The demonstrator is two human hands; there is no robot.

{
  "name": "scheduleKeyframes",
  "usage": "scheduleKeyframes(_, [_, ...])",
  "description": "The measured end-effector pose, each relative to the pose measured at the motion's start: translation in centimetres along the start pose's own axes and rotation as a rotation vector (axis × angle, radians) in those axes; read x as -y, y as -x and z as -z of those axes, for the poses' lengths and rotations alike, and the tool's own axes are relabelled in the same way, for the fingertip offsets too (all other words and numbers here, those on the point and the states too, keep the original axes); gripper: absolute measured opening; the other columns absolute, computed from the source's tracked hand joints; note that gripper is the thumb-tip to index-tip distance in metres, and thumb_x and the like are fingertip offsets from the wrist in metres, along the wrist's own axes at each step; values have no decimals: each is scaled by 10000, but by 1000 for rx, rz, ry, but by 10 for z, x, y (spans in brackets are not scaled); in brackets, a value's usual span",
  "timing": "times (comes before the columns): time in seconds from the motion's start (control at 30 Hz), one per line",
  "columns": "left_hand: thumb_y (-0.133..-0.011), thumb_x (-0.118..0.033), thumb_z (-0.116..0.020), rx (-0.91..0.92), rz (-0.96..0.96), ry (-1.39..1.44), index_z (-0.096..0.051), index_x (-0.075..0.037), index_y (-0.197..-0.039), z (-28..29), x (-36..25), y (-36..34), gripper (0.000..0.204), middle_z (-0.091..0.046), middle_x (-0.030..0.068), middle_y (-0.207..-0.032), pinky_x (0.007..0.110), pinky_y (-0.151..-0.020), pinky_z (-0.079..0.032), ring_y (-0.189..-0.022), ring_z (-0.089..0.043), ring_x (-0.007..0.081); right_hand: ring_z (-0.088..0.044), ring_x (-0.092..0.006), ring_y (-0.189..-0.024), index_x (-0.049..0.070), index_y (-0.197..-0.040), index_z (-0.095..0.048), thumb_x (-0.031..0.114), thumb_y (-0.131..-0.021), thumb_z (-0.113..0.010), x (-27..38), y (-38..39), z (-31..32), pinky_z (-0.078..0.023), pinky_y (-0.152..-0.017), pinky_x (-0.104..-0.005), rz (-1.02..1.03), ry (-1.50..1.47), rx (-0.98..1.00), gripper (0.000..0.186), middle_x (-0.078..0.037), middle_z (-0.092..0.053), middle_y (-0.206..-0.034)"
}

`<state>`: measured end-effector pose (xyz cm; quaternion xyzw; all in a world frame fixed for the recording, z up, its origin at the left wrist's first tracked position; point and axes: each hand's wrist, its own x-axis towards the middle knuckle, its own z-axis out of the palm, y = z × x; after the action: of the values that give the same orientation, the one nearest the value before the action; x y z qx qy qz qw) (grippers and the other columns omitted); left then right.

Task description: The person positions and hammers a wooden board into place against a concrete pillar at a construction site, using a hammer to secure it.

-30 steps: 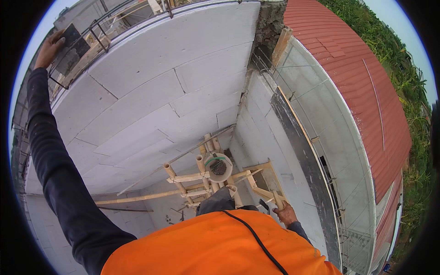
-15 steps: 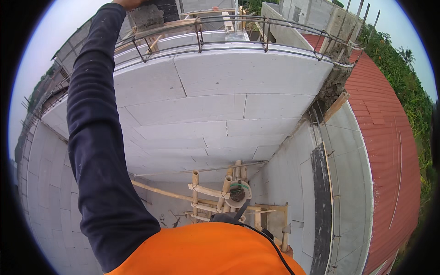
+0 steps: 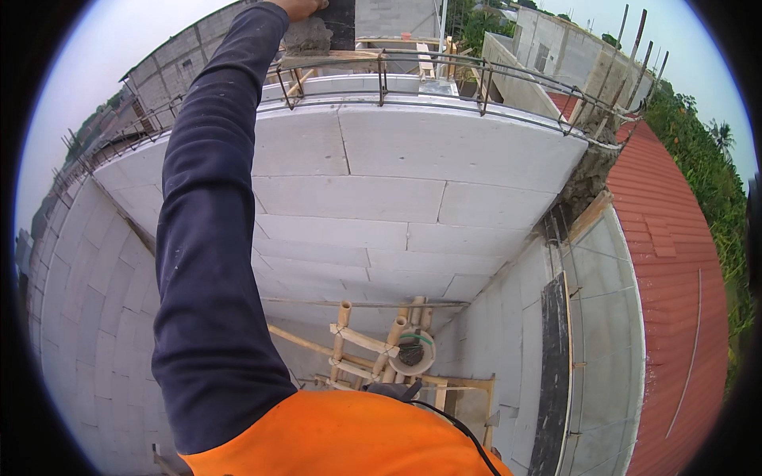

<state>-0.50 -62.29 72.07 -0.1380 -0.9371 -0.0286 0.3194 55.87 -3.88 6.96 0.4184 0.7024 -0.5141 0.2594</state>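
Note:
My left arm, in a dark sleeve, stretches far forward past the top of a pale block wall (image 3: 444,151). At the upper edge of the view my left hand (image 3: 297,7) is partly cut off. It is by a rough grey concrete stub (image 3: 307,38) and a black board (image 3: 340,25) standing beside it. Whether the fingers grip the board or only rest near it cannot be made out. My right hand does not show. A small grey blade-like shape (image 3: 494,418) appears low on the right, beside the orange garment on my body.
A rebar cage (image 3: 382,83) runs along the wall top, with upright bars (image 3: 639,36) at the right corner. Below are a bamboo scaffold (image 3: 341,337) and a bucket (image 3: 415,357) holding grey material. A red corrugated roof (image 3: 675,262) slopes beyond the right wall.
The view has swung left, so my left arm, the wall and the scaffold sit farther right in it. My left hand stays by the concrete stub and black board.

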Motion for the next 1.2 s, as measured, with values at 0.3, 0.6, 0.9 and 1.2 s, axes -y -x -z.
scheduleKeyframes(0.3, [-980, -196, -680, 17, 80, 34, -702, -56, -1346, 19, -27, 23, 393, -732, 198, -1313, 428, -1076, -521, -1232, -686, 342, -627, -207, -581, -1, -1058, -660, 155, -856, -804, -3, -9, 0, -513, -517, -390, -29, 3, 28, 293, -101, -642, -737])
scheduleKeyframes(0.6, [-992, -187, -669, 24, 181, -60, -685, -39, -1363, 15, -62, 20, 400, -719, 212, -1328, 418, -1110, -492, -1273, -662, 334, -605, -201, -538, 5, -1017, -653, 162, -864, -806, -11, -10, 16, -495, -486, -384, -58, -50, 17, 267, -90, -627, -701])
scheduleKeyframes(0.9, [-951, -67, -654, 123, -175, -1, -682, 15, -1315, -17, -35, -64, 375, -735, 228, -1249, 434, -1000, -538, -1106, -717, 372, -584, -194, -495, 10, -976, -647, 168, -873, -808, -40, -3, 14, -476, -454, -378, -124, -110, -3, 248, -78, -611, -664])
scheduleKeyframes(1.2, [-934, -135, -689, -128, -309, -97, -718, -15, -1277, -32, 28, -111, 365, -736, 210, -1228, 453, -1052, -515, -1210, -666, 369, -562, -188, -452, 16, -935, -640, 175, -882, -810, -117, 32, 17, -458, -423, -372, -116, -219, -38, 239, -66, -595, -627])
